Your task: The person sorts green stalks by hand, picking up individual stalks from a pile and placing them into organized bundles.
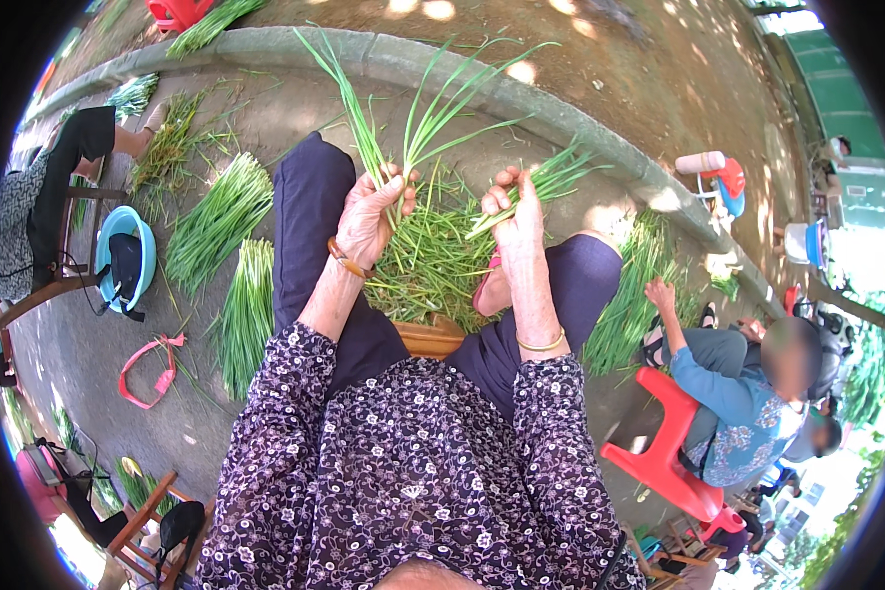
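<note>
My left hand (pixel 372 210), with an amber-coloured bangle at its wrist, grips long green stalks (pixel 431 122), likely chives or garlic stems, that fan out away from me. A shorter bundle of green stalks (pixel 553 181) is held in my right hand (pixel 516 210), which wears a thin yellow bangle. The two hands are apart, both above a loose heap of green and yellowish stalks (pixel 435 258) on the ground between my knees. Beside my left leg lie two neater bundles of stalks (pixel 221 221), (pixel 247 317). The front edge of a wooden seat (pixel 428 339) shows below my hands.
A concrete kerb (pixel 413 63) curves beyond the heap. To the left are a light blue basin (pixel 147 254) holding a black bag and a pink strap (pixel 169 376). At right, a person (pixel 737 420) sits on a red plastic stool (pixel 664 435) near more stalks (pixel 627 310).
</note>
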The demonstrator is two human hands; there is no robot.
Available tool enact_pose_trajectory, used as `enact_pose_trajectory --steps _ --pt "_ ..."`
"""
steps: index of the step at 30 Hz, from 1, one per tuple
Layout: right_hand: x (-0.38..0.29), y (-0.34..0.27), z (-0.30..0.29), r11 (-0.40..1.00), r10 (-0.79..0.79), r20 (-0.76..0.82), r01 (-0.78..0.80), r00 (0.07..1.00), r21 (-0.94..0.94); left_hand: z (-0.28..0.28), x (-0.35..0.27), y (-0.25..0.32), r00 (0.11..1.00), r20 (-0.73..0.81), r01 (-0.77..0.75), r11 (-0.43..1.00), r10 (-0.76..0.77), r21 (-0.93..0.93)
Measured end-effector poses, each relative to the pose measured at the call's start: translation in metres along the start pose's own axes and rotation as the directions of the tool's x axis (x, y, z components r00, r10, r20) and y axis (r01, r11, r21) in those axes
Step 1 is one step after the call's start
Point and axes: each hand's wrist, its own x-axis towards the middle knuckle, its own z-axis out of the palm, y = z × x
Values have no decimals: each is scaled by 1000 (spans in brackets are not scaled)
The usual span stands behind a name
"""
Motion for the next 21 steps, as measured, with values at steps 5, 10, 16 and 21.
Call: enact_pose_trajectory --steps 5,10,16,21 --pt "1 12 -3 987 128 -31 -125 991 97 3 1 0 1000 1 -2 999 2 -35" --pt "1 23 -3 978 193 0 -193 981 78 3 1 1 1000 -10 -13 999 13 -43" --pt "-4 29 3 972 233 -12 -233 972 -19 4 1 1 1000 -1 1 998 -1 -59" --pt "-3 35 0 963 270 25 -269 963 -31 4 1 1 1000 5 3 999 -3 -52"
